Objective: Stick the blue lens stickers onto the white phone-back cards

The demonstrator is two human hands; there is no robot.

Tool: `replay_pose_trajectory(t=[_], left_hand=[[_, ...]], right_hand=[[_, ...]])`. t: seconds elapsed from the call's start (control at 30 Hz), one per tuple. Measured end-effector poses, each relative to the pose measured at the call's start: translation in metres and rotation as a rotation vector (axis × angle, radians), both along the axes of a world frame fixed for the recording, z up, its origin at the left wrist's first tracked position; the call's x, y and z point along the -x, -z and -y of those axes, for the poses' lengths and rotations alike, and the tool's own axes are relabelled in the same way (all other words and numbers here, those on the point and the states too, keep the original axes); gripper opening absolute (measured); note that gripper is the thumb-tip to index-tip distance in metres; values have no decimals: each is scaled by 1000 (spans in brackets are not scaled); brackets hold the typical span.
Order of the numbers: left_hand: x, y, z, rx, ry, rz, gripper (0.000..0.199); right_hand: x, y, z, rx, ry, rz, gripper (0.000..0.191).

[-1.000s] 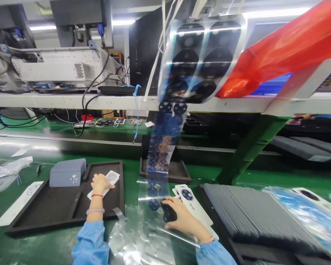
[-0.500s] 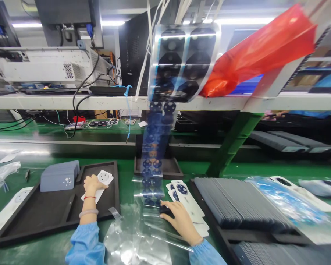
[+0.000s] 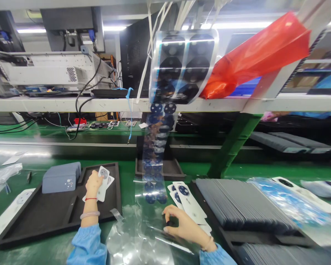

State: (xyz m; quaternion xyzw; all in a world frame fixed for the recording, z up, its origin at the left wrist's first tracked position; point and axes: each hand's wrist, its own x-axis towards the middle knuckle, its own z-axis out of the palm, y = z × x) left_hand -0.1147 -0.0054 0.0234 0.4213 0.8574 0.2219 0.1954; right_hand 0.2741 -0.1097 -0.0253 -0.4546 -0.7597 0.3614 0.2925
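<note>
My left hand (image 3: pixel 93 184) is closed on a white phone-back-shaped panel (image 3: pixel 102 189) with a grey round camera area. A second such panel (image 3: pixel 110 180) shows from under it, over the black tray (image 3: pixel 55 209). Curled below the end of the hanging clear strip (image 3: pixel 154 165), my right hand (image 3: pixel 182 224) has thumb and fingers around a small dark sticker (image 3: pixel 168 223), mostly hidden by the fingers. Dark round stickers with holes run in two rows along the strip. Just beyond that hand lie white panels (image 3: pixel 193 204) with dark camera circles.
Grey-blue panels stand stacked in the left tray (image 3: pixel 61 180) and in rows (image 3: pixel 245 206) in a right-hand tray. Clear film (image 3: pixel 127 243) covers the near green table. A sticker roll (image 3: pixel 184 66) and a red bag (image 3: pixel 259 55) are on the shelf rail.
My right hand has drawn down and away from the strip with the dark sticker. The strip's lower end now hangs apart from it. My left hand has tilted the white panel more upright.
</note>
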Motion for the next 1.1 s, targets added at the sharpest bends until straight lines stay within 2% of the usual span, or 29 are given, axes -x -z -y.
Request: replay_pose_trajectory(t=[0.07,0.17,0.27,0.37,0.43,0.53,0.63,0.87,1.1], left_hand=[[-5,-13,3,-114,29,76,29],[-28,-36,13,-317,153,242,23],[-72,-55,29,-472,334,451,31],[-124,-64,50,-590,463,584,42],[-153,-65,64,-636,534,636,43],[-179,-63,80,-687,575,769,42],[-190,-63,90,-704,546,818,42],[-210,-65,102,-791,460,572,41],[-217,-67,108,-791,440,516,40]], right_hand=[[0,-19,-5,44,-20,-74,14],[9,-55,-14,125,122,-366,27],[25,-94,-21,177,296,-735,42],[41,-124,-24,152,316,-879,43],[48,-135,-23,129,314,-931,42],[56,-139,-23,118,343,-976,41],[60,-137,-23,165,372,-1018,45],[59,-138,-24,210,409,-1079,43],[56,-140,-24,180,418,-1057,38]])
